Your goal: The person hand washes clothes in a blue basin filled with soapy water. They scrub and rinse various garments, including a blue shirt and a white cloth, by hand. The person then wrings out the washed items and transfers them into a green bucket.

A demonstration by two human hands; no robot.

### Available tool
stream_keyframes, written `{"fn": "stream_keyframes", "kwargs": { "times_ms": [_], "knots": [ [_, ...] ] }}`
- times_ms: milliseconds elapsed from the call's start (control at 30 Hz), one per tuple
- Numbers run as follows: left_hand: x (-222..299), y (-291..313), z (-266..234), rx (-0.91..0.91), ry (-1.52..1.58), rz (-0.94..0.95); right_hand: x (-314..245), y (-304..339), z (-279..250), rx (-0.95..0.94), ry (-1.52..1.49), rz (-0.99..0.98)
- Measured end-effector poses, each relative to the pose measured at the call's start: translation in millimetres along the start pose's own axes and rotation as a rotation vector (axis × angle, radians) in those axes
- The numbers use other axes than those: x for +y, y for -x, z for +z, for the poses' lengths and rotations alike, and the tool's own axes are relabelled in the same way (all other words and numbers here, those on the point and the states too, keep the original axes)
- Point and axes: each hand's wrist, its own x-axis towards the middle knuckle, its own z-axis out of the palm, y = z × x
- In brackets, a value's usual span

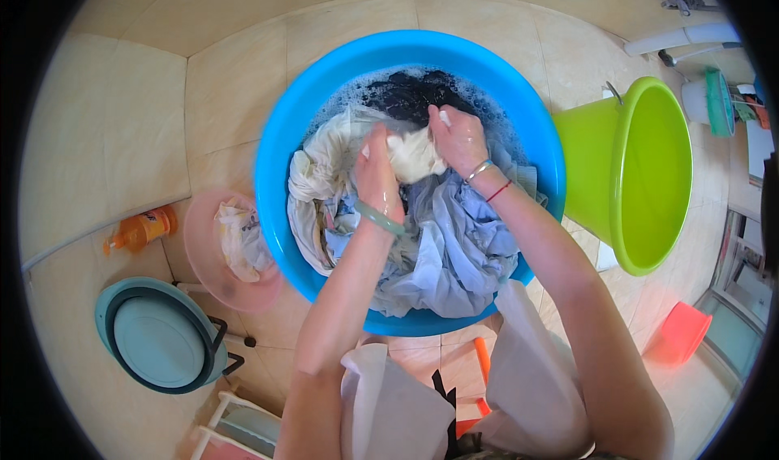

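A large round blue basin (273,208) holds sudsy water and a heap of wet laundry. Over its middle, my left hand (379,174) and my right hand (462,139) are both closed on a bunched cream-white cloth (416,155), stretched between them. Dark fabric (418,93) lies in the foamy water just beyond my hands. A light blue garment (454,245) is heaped on the near side, below my right wrist. Twisted off-white cloth (312,176) lies along the left wall. What exact kind of item I hold cannot be made out.
Right of the basin, a lime green bucket (591,168) lies tipped toward me. On the left are a pink basin (203,257) with pale cloth, an orange bottle (146,230) and a grey-teal basin (158,345). A small red bucket (682,334) stands at the lower right.
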Motion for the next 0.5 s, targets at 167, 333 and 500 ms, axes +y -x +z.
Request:
{"fn": "stream_keyframes", "kwargs": {
  "times_ms": [167,333,500],
  "knots": [
    [-17.2,-22.1,-51.6,-0.069,-0.068,-0.065,8.2,20.6,5.2,-0.132,0.053,0.010],
    [-34.1,-15.6,-60.9,0.035,-0.114,0.082,5.4,17.7,13.3,-0.515,0.305,-0.035],
    [-48.7,11.6,-41.2,-0.053,0.287,-0.204,79.6,9.4,61.3,-0.281,0.157,-0.039]
  ]
}}
